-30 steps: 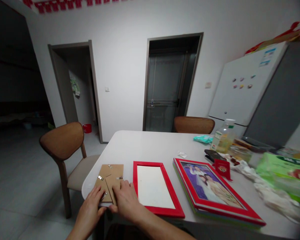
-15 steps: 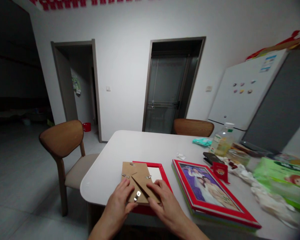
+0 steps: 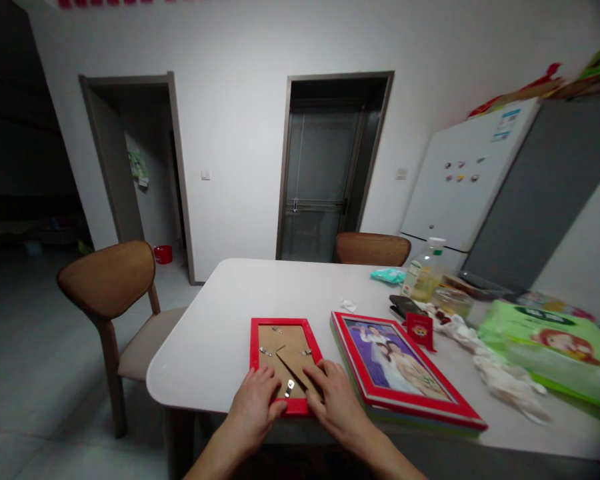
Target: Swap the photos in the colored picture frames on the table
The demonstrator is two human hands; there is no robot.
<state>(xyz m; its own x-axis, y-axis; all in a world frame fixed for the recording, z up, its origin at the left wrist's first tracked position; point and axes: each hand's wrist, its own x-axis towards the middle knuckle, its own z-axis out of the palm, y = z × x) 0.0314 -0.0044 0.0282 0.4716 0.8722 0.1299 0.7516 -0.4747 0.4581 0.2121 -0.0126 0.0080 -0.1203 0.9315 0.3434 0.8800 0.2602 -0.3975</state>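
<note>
You are pressing both hands flat on the near end of a small red picture frame [image 3: 285,360] that is lying face down near the front edge of the white table [image 3: 240,293]. Your left hand [image 3: 254,403] is resting on the frame's lower left corner, fingers spread and gripping nothing. Your right hand [image 3: 333,400] is lying on the lower right corner, also flat and unclenched. Both sets of fingertips are touching the brown backing board [image 3: 283,347], which is sitting inside the red border with its fold-out stand and small metal clips showing.

Just to the right, a larger red frame [image 3: 405,373] holding a photo of two people is lying face up on a stack. A small red envelope [image 3: 420,330] with a gold emblem is standing at its far edge; its writing is too small to read. A plastic bottle [image 3: 423,273] with a yellowish label is standing farther back, its text illegible. A green package [image 3: 550,347] with dark lettering is lying at the far right; the words are blurred. A wooden chair [image 3: 110,287] is standing to the left of the table.
</note>
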